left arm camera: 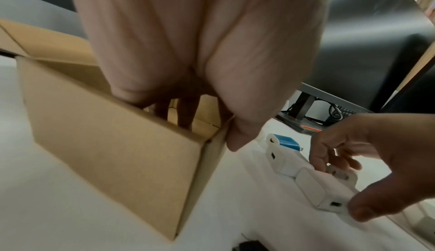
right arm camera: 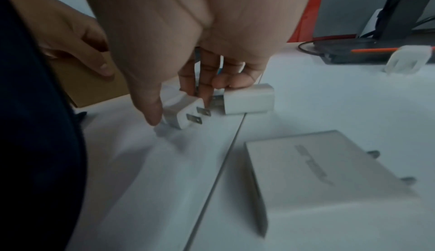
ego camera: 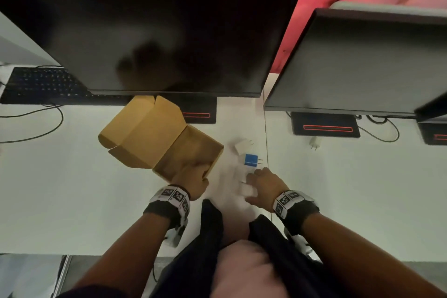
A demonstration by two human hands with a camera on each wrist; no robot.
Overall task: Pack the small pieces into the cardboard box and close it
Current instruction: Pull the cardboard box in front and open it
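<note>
The open cardboard box (ego camera: 193, 150) stands left of centre on the white desk, its lid flaps thrown back. My left hand (ego camera: 199, 172) grips its near right wall, fingers inside and thumb (left arm camera: 235, 136) outside. Just right of the box, my right hand (ego camera: 250, 189) pinches a small white charger (right arm camera: 181, 113) between thumb and fingers, low over the desk. A second white charger (right arm camera: 249, 100) lies against the fingertips. Beyond them lie a blue-topped charger (ego camera: 251, 159) and another white one (ego camera: 243, 145). I cannot see the inside of the box.
A larger flat white adapter (right arm camera: 317, 171) lies on the desk near my right wrist. A lone white plug (ego camera: 314, 144) sits by the right monitor stand (ego camera: 325, 127). Two dark monitors (ego camera: 157, 36) overhang the back; a keyboard (ego camera: 41, 84) and cables are at far left.
</note>
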